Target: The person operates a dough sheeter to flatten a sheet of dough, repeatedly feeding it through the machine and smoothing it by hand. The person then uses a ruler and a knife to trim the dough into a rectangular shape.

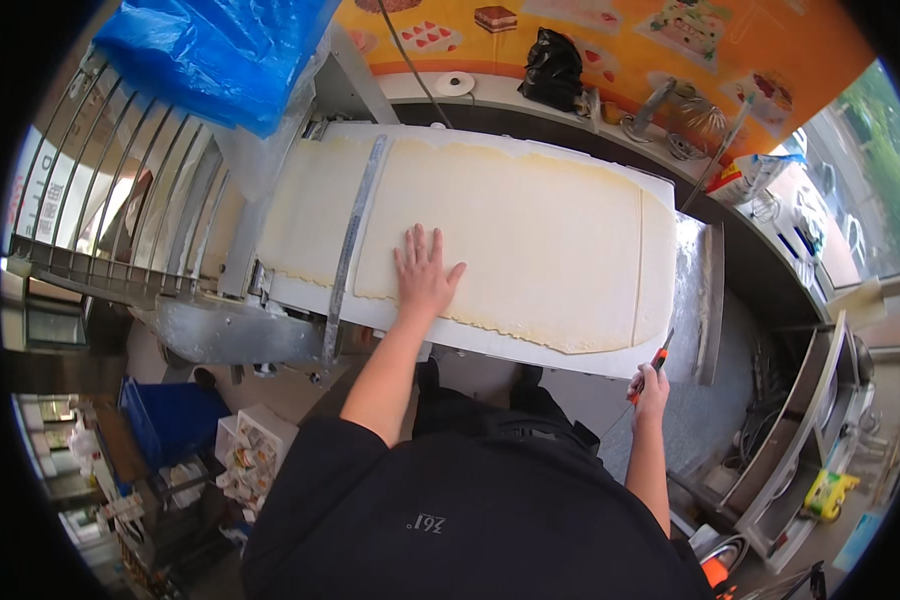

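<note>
A wide sheet of pale dough (pixel 525 240) lies on a white belt, with yellowish, uneven long edges. My left hand (pixel 424 274) rests on the dough near its close edge, palm down and fingers spread. A long metal ruler (pixel 354 232) lies across the sheet to the left of that hand, beside a cut in the dough. Another straight cut line runs across near the right end. My right hand (pixel 649 386) grips an orange and black utility knife (pixel 660 358) just off the belt's near right corner, its blade pointing up and away from me.
A wire guard (pixel 112 180) and blue plastic (pixel 202 67) are at the left. Beyond the belt, a shelf holds a black bag (pixel 553 71) and whisks (pixel 701 112). A metal tray (pixel 709 300) adjoins the right end; a blue bin (pixel 169 420) stands at lower left.
</note>
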The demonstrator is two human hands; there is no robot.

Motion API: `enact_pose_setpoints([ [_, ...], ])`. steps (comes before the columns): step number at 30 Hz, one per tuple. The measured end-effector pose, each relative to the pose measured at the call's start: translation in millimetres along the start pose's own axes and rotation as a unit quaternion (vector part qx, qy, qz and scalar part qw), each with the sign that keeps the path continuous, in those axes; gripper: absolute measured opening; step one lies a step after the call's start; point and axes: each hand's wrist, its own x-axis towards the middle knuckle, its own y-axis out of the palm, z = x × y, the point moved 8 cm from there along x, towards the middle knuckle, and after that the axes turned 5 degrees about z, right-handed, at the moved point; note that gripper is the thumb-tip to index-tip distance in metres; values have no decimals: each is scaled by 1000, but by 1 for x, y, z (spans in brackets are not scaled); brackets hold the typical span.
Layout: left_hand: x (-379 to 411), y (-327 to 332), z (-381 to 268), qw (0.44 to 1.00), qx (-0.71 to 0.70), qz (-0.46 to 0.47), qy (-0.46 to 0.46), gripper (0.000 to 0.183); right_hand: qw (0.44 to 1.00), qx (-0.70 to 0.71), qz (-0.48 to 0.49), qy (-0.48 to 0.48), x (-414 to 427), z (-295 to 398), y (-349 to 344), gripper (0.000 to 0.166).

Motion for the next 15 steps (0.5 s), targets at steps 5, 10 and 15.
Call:
enact_pose_setpoints([
  [5, -1, 9, -34, 1000, -9, 1, -1, 91, 999, -29, -15, 12, 60, 1, -54, 18],
  [10, -39, 37, -228, 969, -102, 108, 196, 91, 998, -63, -1, 1, 125, 28, -72, 18],
  [15, -26, 32, -242, 969, -104, 62, 215, 83, 996, -65, 63, -6, 144, 64, -29, 18],
])
